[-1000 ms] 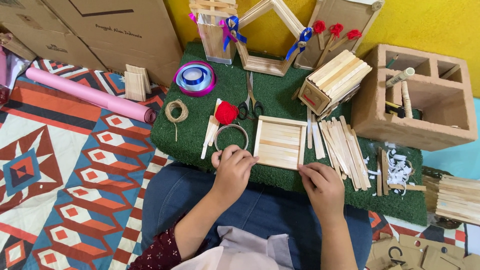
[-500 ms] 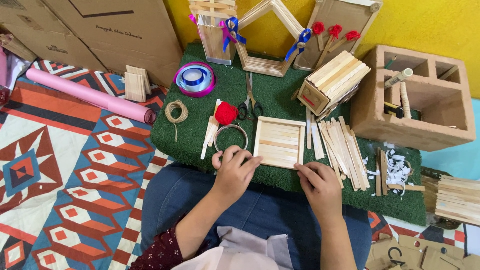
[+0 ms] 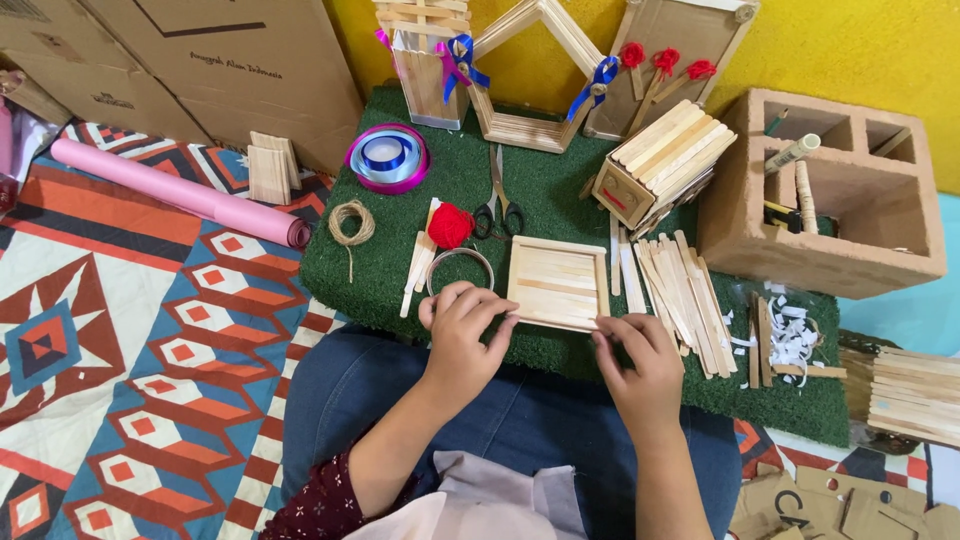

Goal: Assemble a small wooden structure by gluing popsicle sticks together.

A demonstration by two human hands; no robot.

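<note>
**Both hands at the near edge of a stick panel**

Where the green mat (image 3: 380,270) meets the person's lap, a square panel (image 3: 557,283) of flat wooden sticks lies flat, its slats running left to right across the view. The panel sits just beyond the fingertips of both hands, so it lies away from the body and between them. The left hand (image 3: 462,335) touches the near left corner, fingers curled and bunched with the tips against the edge; whether they pinch a separate stick there cannot be told. The right hand (image 3: 640,362) rests at the near right corner, fingers bent, tips on or just under the bottom slat, thumb tucked in. Neither hand is clearly nearer; each holds its own corner. Both forearms come up from the lap, wrists low, palms down.

Just left of the panel lie a metal ring (image 3: 460,262) and a red yarn ball (image 3: 450,225), with scissors (image 3: 497,200) beyond. Loose sticks (image 3: 680,295) fan out to the right, close beside the panel. A clay block (image 3: 830,250) stands farther right.
</note>
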